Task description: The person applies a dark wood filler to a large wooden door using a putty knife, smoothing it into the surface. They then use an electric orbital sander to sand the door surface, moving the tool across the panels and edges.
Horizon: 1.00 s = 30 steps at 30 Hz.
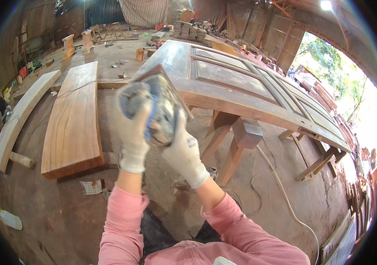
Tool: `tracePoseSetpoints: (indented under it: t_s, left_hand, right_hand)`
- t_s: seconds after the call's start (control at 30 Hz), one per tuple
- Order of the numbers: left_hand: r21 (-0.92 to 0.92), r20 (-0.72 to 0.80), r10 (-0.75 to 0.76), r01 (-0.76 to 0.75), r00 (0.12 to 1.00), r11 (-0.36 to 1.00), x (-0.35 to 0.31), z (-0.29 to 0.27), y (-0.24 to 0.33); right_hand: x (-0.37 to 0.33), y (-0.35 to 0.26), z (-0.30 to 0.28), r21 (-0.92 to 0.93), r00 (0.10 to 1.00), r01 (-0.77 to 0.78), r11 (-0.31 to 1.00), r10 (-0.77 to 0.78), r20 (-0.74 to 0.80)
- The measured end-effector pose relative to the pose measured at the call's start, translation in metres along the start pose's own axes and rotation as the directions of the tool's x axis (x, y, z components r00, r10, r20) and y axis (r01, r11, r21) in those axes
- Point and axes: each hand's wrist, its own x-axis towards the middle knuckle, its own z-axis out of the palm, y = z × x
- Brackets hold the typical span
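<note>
Both my hands, in pale work gloves, hold up a power sander (165,104), slightly blurred, with its flat pad turned up and to the right. My left hand (134,137) is wrapped round its left side by a blue-edged part. At its lower right side, my right hand (185,152) grips the body. Just beyond the sander lies a large panelled wooden door (237,104), flat on wooden trestles (237,148). The sander overlaps the door's near left corner in view; whether they touch I cannot tell.
Two thick wooden planks, one reddish brown (73,123) and one paler (23,119), rest on supports at the left. A pale hose or cable (281,187) runs over the floor at the right. A white plastic bottle (9,217) lies at lower left. Stacked timber (188,31) stands far back.
</note>
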Motion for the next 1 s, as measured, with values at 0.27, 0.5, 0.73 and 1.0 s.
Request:
tracePoseSetpoints:
  t_s: [0.27, 0.5, 0.73, 1.0]
  left_hand:
    - [-0.020, 0.297, 0.294, -0.302, 0.909, 0.953, -0.034, 0.106, -0.004]
    - [-0.076, 0.054, 0.060, -0.056, 0.997, 0.996, 0.011, 0.016, 0.020]
    - [0.019, -0.027, 0.051, -0.051, 0.998, 0.999, -0.023, -0.005, -0.006]
    - [-0.011, 0.174, 0.120, -0.120, 0.977, 0.993, -0.011, 0.032, 0.002]
  right_hand:
    - [-0.030, 0.098, -0.021, 0.333, 0.890, 0.217, 0.918, -0.045, -0.454]
    - [0.004, 0.005, 0.015, 0.165, 0.958, 0.178, 0.970, -0.133, -0.256]
    - [-0.017, 0.025, 0.022, -0.037, 0.995, 0.048, 0.998, -0.051, -0.083]
    - [-0.016, 0.037, -0.001, 0.085, 0.949, 0.175, 0.981, -0.145, -0.281]
